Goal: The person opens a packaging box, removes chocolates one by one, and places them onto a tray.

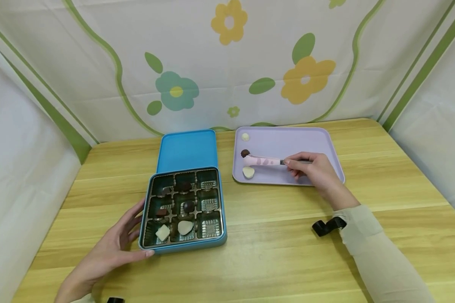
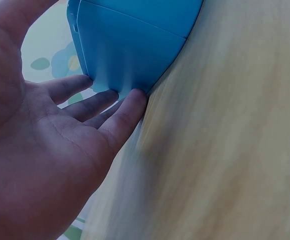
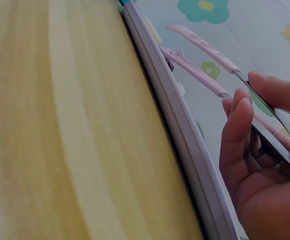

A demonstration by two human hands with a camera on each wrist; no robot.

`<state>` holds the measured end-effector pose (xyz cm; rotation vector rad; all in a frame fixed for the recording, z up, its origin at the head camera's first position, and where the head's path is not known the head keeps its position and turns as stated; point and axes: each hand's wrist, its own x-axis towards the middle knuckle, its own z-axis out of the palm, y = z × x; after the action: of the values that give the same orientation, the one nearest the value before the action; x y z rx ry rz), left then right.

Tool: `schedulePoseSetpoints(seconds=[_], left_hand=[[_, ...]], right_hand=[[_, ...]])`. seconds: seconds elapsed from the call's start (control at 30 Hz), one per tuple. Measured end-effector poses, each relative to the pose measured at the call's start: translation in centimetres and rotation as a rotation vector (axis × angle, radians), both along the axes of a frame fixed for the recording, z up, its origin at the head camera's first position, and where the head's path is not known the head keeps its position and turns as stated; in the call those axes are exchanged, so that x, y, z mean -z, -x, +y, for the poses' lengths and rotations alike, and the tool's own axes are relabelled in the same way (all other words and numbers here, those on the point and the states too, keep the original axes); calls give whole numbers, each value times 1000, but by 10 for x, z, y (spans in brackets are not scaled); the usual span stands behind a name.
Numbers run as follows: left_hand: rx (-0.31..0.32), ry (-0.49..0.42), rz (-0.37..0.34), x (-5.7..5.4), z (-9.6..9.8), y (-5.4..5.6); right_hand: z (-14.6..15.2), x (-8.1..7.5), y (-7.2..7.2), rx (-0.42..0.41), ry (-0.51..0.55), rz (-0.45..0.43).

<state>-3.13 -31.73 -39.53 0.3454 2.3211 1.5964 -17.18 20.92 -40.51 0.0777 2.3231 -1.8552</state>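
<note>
My right hand [image 1: 307, 166] pinches a pair of pink-tipped tongs [image 1: 263, 161] over the lilac tray [image 1: 295, 141]. In the right wrist view the tongs' two arms stand apart. A round brown chocolate [image 1: 244, 153] lies on the tray beside the tongs' tips, between two white chocolates, one farther back [image 1: 245, 136] and one nearer [image 1: 248, 172]. With its fingertips on the side wall and thumb at the front corner, my left hand [image 1: 111, 248] touches a blue tin [image 1: 223, 214]. Several white and dark chocolates sit in the tin's divided insert; its right column shows bare plastic.
The tin's blue lid [image 1: 187, 149] lies open behind it, left of the tray. A wooden table [image 1: 273, 252] carries everything. A flowered white cloth [image 1: 220, 71] hangs at the back, with white cloth at both sides. A black band [image 1: 327, 226] circles the right wrist.
</note>
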Motion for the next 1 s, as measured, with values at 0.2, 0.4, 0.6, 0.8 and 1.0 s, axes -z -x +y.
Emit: schedulePoseSetpoints(seconds=[0.2,0.4,0.6,0.8,1.0], left_hand=[[-10,9,-13,0,0,0],[-3,-9,-2,1,1,0],[14,-40,27,4,1,1],[12,-31,18,3,1,1],[30,-53,66,3,0,2]], right_hand=[[0,-2,0,-3,15,-3],[-6,-4,-3,-17,32,33],[-20,-8,-7,-67,16,109],[-32,-12,-12,-110,-14,154],[-34,-13,-14,-114,-11,137]])
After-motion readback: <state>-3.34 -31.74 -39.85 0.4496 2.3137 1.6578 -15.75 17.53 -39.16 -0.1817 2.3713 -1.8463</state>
